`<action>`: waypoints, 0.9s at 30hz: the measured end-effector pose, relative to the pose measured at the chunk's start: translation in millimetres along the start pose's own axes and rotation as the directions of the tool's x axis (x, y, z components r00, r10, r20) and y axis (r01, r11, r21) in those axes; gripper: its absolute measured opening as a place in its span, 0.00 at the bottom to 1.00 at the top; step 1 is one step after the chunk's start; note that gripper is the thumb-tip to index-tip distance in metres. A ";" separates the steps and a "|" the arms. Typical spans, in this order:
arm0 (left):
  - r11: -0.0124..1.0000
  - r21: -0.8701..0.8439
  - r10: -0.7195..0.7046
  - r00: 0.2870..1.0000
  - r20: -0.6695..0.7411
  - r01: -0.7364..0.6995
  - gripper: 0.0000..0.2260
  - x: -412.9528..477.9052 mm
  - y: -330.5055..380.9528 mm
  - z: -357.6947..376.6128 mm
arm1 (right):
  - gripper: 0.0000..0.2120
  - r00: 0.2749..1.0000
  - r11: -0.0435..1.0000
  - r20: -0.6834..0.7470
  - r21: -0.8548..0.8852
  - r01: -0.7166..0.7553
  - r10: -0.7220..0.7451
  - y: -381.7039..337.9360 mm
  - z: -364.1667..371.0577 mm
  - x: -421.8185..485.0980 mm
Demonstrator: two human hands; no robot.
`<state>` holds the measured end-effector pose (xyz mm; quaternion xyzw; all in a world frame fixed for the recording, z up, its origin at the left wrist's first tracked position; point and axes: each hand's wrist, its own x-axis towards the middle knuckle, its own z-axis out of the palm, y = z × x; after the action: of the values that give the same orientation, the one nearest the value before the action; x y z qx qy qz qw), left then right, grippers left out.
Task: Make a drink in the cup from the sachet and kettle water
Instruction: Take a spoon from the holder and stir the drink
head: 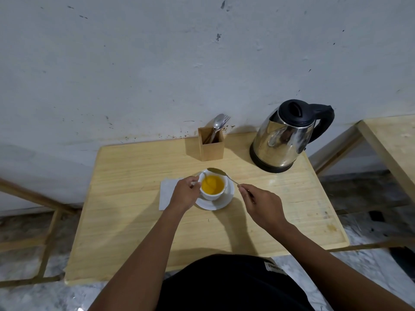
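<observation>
A: Is any lettering legible?
B: None. A small tag on the dark clothing at the bottom edge is too blurred to read.

A: Count of items?
B: One white cup (213,187) of orange liquid on one saucer (221,204), mid-table (134,212); one white napkin (166,194) just left of it; one steel kettle (285,140) at the back right; one wooden holder (211,145) with cutlery, number unclear.

A: And the hands?
B: The left hand (185,194) grips the cup's side. The right hand (261,204) pinches the handle of one spoon (221,173), its bowl over the cup's far rim.
</observation>
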<state>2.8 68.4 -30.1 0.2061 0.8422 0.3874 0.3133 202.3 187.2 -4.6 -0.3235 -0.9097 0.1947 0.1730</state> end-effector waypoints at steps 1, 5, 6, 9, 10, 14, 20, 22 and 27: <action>1.000 -0.004 -0.001 1.000 0.000 0.001 0.15 -0.1 -0.1 0.0 | 0.09 1.000 1.000 0.009 0.012 -0.008 0.008 -0.3 0.0 -0.3; 0.999 -0.037 -0.004 1.000 0.004 0.004 0.15 -0.4 -0.1 -0.5 | 0.10 0.994 0.989 0.061 0.109 -0.096 0.090 -2.5 -0.8 -2.5; 0.999 -0.042 -0.007 1.000 0.007 0.008 0.15 -0.5 -0.3 -0.5 | 0.11 0.989 0.982 0.088 0.139 -0.131 0.120 -2.3 -1.3 -3.1; 0.999 -0.044 -0.004 1.000 0.012 0.005 0.15 0.1 -1.6 -1.3 | 0.09 0.965 0.937 0.198 0.268 -0.225 0.175 1.3 -3.3 -5.4; 0.999 -0.039 -0.002 1.000 0.011 0.002 0.15 0.4 -2.2 -1.5 | 0.08 0.957 0.909 0.219 0.326 -0.258 0.193 3.7 -4.0 -6.0; 0.999 -0.033 -0.005 1.000 0.001 0.005 0.14 -0.6 -2.7 -1.2 | 0.08 0.912 0.703 0.211 0.583 -0.407 0.352 13.6 -8.5 -3.6; 0.999 -0.035 -0.011 1.000 0.001 0.011 0.14 1.1 -5.0 0.0 | 0.08 0.793 0.535 0.260 0.619 -0.574 0.551 32.6 7.2 -1.5; 0.999 -0.038 -0.015 1.000 -0.003 0.015 0.14 0.9 -4.8 0.4 | 0.09 0.740 0.504 0.290 0.579 -0.640 0.607 37.9 18.6 1.0; 0.999 -0.035 -0.037 0.999 -0.006 0.037 0.14 -0.3 -3.2 0.6 | 0.09 0.663 0.460 0.305 0.525 -0.716 0.684 40.5 41.9 11.1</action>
<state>3.0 66.6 -32.8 0.1836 0.8400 0.3970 0.3211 196.8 213.4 -57.7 -0.5890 -0.5866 0.5357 0.1483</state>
